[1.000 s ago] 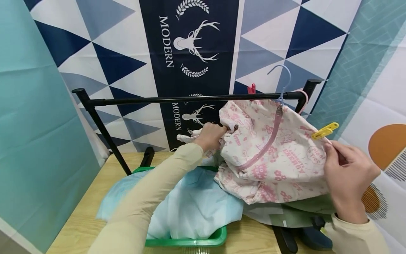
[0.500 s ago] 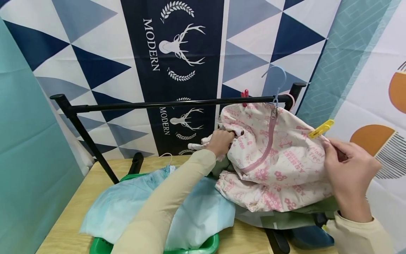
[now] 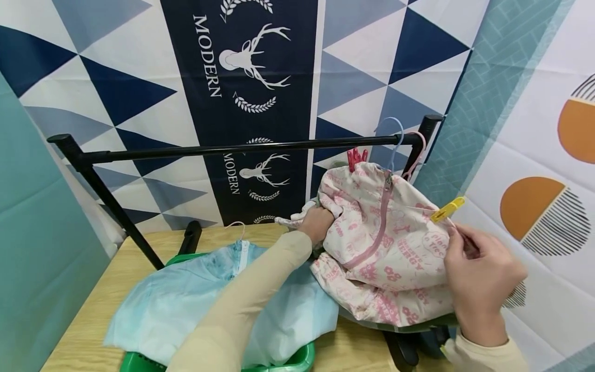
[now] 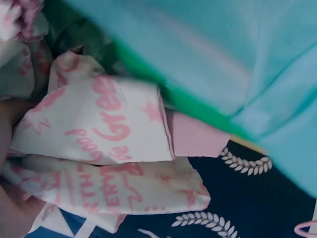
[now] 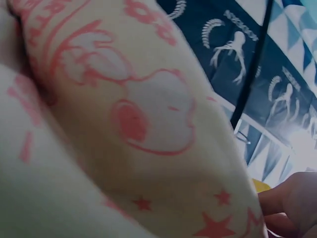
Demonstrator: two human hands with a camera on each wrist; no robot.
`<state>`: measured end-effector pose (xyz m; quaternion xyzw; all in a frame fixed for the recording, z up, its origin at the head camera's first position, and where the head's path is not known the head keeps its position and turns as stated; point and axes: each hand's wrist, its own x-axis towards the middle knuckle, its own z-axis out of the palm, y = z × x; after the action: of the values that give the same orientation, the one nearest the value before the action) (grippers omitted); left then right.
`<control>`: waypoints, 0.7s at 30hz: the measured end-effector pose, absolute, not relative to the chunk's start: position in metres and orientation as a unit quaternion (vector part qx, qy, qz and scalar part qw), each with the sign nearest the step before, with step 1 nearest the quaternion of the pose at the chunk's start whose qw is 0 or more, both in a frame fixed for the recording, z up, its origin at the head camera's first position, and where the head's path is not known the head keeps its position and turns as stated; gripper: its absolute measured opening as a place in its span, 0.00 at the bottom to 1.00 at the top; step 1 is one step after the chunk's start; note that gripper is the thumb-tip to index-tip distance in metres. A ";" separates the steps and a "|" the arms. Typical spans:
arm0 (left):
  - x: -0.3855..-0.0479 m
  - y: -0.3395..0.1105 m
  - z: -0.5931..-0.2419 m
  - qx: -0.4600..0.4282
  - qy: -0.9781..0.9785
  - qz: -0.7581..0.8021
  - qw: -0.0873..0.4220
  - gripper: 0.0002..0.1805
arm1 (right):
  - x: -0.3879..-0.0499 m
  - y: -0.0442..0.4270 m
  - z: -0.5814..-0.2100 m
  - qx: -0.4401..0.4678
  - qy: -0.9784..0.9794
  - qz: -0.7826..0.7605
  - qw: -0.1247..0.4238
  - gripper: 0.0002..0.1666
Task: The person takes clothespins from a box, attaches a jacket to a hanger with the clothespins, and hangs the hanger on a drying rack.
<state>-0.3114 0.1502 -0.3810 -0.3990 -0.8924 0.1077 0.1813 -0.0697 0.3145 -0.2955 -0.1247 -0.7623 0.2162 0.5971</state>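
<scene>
Garment (image 3: 411,258) in white with pink print and a pink zip hangs by a blue hanger (image 3: 394,144) near the right end of the black rail (image 3: 232,149), above the wooden table (image 3: 83,305). Your left hand (image 3: 317,225) is clenched on bunched cloth at its left side, while your right hand (image 3: 483,274) pinches its right edge between thumb and fingers, just below a yellow clip (image 3: 448,209). Left of it, a light-blue garment (image 3: 167,310) drapes over a green basket (image 3: 304,358), its hanger hook pointing toward the table's back edge.
</scene>
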 end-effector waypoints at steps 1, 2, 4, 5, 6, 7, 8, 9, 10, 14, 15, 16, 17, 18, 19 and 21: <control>-0.323 0.152 -0.397 -0.403 -0.889 0.109 0.186 0.09 | -0.071 0.312 -0.299 -0.125 -0.756 0.206 0.609 0.12; -0.327 0.153 -0.401 -0.403 -0.891 0.122 0.168 0.10 | -0.072 0.310 -0.302 -0.125 -0.748 0.199 0.621 0.11; -0.328 0.151 -0.406 -0.402 -0.897 0.137 0.124 0.11 | -0.074 0.305 -0.308 -0.130 -0.729 0.192 0.644 0.10; -0.327 0.149 -0.407 -0.402 -0.900 0.134 0.101 0.11 | -0.075 0.303 -0.312 -0.132 -0.720 0.191 0.654 0.10; -0.327 0.146 -0.410 -0.402 -0.904 0.123 0.084 0.11 | -0.075 0.302 -0.314 -0.134 -0.710 0.193 0.664 0.10; -0.326 0.143 -0.412 -0.397 -0.909 0.107 0.062 0.12 | -0.076 0.301 -0.317 -0.134 -0.699 0.197 0.674 0.10; -0.313 0.138 -0.402 -0.386 -0.916 0.103 0.023 0.12 | -0.075 0.300 -0.321 -0.138 -0.692 0.200 0.680 0.10; -0.311 0.134 -0.405 -0.378 -0.922 0.081 0.004 0.12 | -0.074 0.300 -0.324 -0.141 -0.686 0.204 0.684 0.10; -0.311 0.130 -0.410 -0.375 -0.925 0.059 -0.007 0.12 | -0.074 0.300 -0.327 -0.145 -0.683 0.206 0.686 0.10; -0.312 0.123 -0.419 -0.328 -0.939 0.019 -0.100 0.10 | -0.070 0.305 -0.336 -0.163 -0.691 0.208 0.673 0.11; -0.313 0.121 -0.419 -0.309 -0.943 0.007 -0.127 0.09 | -0.069 0.306 -0.337 -0.163 -0.695 0.210 0.668 0.11; -0.314 0.120 -0.418 -0.293 -0.944 0.003 -0.149 0.09 | -0.069 0.307 -0.337 -0.165 -0.700 0.209 0.663 0.11; -0.314 0.118 -0.417 -0.275 -0.946 -0.006 -0.171 0.10 | -0.068 0.308 -0.337 -0.165 -0.706 0.207 0.657 0.11; -0.315 0.116 -0.416 -0.258 -0.947 -0.014 -0.190 0.12 | -0.068 0.309 -0.337 -0.163 -0.711 0.208 0.652 0.11; -0.314 0.115 -0.414 -0.247 -0.947 -0.017 -0.203 0.15 | -0.068 0.309 -0.336 -0.161 -0.715 0.209 0.647 0.10; -0.314 0.112 -0.412 -0.238 -0.947 -0.006 -0.214 0.22 | -0.068 0.312 -0.335 -0.158 -0.724 0.213 0.637 0.10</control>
<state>-0.3140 0.1116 -0.4123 -0.2383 -0.9473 -0.0065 -0.2140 -0.0685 0.3116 -0.3348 -0.1584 -0.7239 0.2125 0.6370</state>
